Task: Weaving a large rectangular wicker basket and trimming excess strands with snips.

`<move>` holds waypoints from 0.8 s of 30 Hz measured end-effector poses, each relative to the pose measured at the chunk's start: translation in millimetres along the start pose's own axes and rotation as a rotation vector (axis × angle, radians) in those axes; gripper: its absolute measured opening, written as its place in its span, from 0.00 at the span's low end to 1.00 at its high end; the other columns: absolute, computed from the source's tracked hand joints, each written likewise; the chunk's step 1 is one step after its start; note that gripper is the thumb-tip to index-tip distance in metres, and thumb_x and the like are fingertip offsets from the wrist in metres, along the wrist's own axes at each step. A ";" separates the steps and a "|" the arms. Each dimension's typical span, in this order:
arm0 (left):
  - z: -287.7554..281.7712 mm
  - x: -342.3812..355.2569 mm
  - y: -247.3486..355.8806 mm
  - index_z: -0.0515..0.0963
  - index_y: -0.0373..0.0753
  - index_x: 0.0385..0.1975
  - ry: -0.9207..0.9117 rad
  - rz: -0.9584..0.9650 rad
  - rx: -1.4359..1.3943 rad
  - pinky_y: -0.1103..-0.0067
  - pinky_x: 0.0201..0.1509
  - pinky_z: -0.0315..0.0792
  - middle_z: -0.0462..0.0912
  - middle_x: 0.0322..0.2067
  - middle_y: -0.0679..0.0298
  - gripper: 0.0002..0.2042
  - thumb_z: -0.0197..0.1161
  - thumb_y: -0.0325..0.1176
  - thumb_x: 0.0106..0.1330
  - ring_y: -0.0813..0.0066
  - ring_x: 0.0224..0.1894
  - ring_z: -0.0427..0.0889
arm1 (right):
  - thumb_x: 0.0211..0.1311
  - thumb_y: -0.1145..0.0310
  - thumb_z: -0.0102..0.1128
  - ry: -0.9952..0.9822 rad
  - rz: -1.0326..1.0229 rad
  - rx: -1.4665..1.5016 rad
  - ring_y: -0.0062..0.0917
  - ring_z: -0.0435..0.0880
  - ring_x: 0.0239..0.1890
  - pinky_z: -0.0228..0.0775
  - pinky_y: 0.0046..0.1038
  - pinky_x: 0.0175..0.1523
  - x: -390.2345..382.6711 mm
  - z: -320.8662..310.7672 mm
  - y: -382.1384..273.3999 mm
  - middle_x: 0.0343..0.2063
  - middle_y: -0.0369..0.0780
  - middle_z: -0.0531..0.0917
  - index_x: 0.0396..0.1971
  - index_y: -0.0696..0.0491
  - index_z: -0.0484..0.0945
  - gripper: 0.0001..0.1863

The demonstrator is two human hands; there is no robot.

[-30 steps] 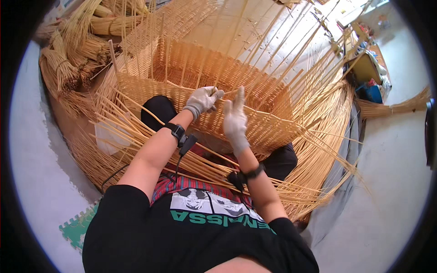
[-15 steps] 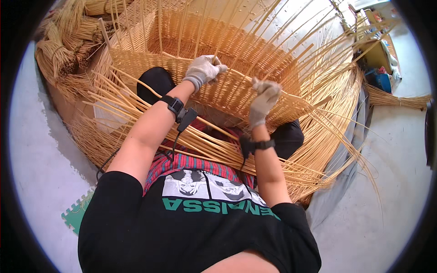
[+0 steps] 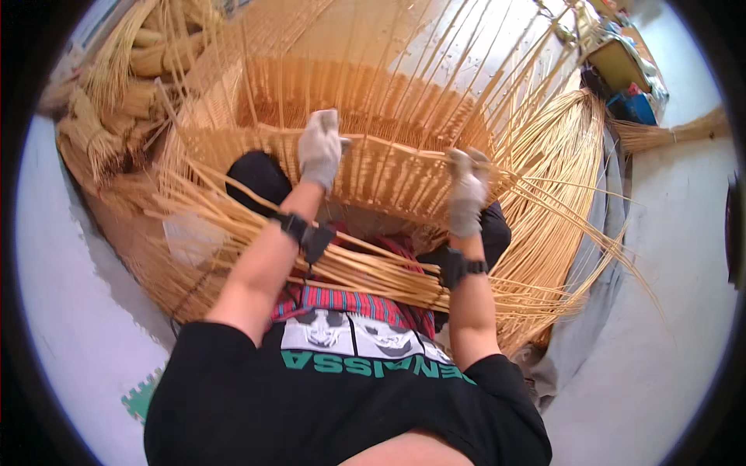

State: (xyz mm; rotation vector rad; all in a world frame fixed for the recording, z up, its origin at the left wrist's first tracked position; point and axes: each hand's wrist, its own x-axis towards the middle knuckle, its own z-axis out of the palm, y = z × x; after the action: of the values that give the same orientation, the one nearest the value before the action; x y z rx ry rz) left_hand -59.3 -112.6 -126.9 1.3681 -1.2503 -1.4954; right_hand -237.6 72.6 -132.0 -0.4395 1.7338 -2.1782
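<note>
A long, half-woven wicker basket stands before me, with thin upright stakes rising from its walls. My left hand, in a pale work glove, is closed over the left part of the near rim. Farther right on that same rim, my gloved right hand is also closed, its fingers slightly blurred. Their undersides are hidden, so any loose weaving rod in them cannot be made out. Across my lap, under my forearms, lies a bundle of peeled wicker rods.
Tied wicker bundles are heaped at the far left. A thick spread of long rods lies right of the basket on a grey cloth. Another bundle and a blue container are at the far right. A green foam mat shows lower left.
My left hand has moved left and now grips over the rim. My right hand has shifted slightly right and down. The near basket wall sits lower in view.
</note>
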 end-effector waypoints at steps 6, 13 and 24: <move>53.9 -3.8 -8.2 0.81 0.39 0.50 -0.684 0.189 0.477 0.76 0.35 0.84 0.89 0.41 0.62 0.10 0.63 0.38 0.79 0.76 0.35 0.89 | 0.74 0.74 0.65 0.000 0.058 0.141 0.33 0.89 0.49 0.86 0.39 0.59 23.8 -77.0 28.9 0.44 0.43 0.88 0.49 0.49 0.73 0.11; 68.9 -3.6 -34.7 0.85 0.36 0.39 -0.478 0.266 0.639 0.77 0.33 0.81 0.89 0.31 0.65 0.13 0.67 0.41 0.76 0.80 0.27 0.83 | 0.75 0.79 0.56 -0.382 -0.815 -0.524 0.29 0.86 0.56 0.76 0.32 0.66 99.2 85.3 -66.0 0.46 0.43 0.88 0.71 0.56 0.67 0.26; 88.7 10.4 -14.9 0.80 0.38 0.56 -0.461 0.311 0.646 0.76 0.41 0.82 0.90 0.38 0.61 0.25 0.79 0.45 0.65 0.69 0.39 0.89 | 0.86 0.62 0.45 0.032 -0.277 0.284 0.23 0.72 0.26 0.86 0.42 0.45 42.6 -62.1 44.3 0.26 0.35 0.72 0.57 0.48 0.67 0.10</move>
State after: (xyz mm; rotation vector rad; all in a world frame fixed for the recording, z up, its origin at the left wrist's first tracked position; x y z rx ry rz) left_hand -146.9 -103.5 -148.0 1.1441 -2.2702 -1.2691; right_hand -300.2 99.4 -186.9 -0.6019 1.4159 -2.5897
